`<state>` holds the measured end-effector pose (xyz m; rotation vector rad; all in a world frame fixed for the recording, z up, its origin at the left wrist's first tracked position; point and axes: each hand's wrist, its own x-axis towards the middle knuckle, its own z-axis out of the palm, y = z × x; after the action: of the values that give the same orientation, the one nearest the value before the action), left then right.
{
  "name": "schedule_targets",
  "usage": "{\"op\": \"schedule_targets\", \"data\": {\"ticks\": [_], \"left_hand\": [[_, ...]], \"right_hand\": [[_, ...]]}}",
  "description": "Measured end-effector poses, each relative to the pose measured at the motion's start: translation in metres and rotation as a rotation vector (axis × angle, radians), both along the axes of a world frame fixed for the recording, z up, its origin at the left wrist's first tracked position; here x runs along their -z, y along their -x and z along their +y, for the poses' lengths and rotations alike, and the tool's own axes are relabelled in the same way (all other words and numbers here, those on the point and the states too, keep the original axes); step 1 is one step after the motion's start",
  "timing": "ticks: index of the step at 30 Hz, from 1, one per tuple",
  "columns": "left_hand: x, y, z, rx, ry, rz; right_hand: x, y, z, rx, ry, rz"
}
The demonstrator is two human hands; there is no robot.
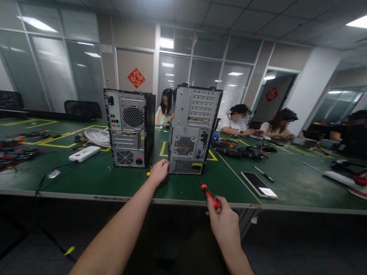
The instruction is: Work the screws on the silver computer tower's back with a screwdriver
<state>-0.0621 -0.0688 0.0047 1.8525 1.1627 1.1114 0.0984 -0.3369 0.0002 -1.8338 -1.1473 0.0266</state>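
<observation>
In my right hand (223, 219) is a screwdriver (208, 194) with a red and black handle. Its shaft points up toward the lower rear of a computer tower (185, 148), just short of the case as far as I can see. My left hand (159, 172) is closed at the lower left edge of that same tower, its fingertips partly hidden. Beside it on the table lies a small yellow item (148, 174), mostly covered. A second computer tower (126, 139) stands upright to the left, its back panel facing me.
On the green table (164, 193), a phone (258, 185) and another screwdriver (264, 173) lie at right. Cable bundles (251, 151) sit behind them. A white power strip (84, 154), a white basket (97, 136) and loose wires (3, 155) are at left. Several people sit across the table.
</observation>
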Motion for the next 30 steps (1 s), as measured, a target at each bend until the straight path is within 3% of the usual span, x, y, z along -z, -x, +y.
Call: {"op": "schedule_targets", "data": {"ticks": [10, 14, 24, 30], "left_hand": [[-0.0006, -0.0016, 0.0011, -0.013, -0.033, 0.033], [-0.0009, -0.0010, -0.0011, -0.013, -0.012, 0.010], [0.0002, -0.0001, 0.0001, 0.000, -0.009, 0.010], [-0.0011, 0.0003, -0.0014, -0.005, -0.006, 0.006]], "right_hand": [[0.0096, -0.0066, 0.0020, -0.030, -0.152, -0.340], [0.0078, -0.0068, 0.0015, -0.042, -0.145, -0.284], [0.0017, -0.0028, 0.0018, -0.005, 0.025, 0.104], [0.0023, -0.0021, 0.0005, 0.013, 0.026, -0.014]]}}
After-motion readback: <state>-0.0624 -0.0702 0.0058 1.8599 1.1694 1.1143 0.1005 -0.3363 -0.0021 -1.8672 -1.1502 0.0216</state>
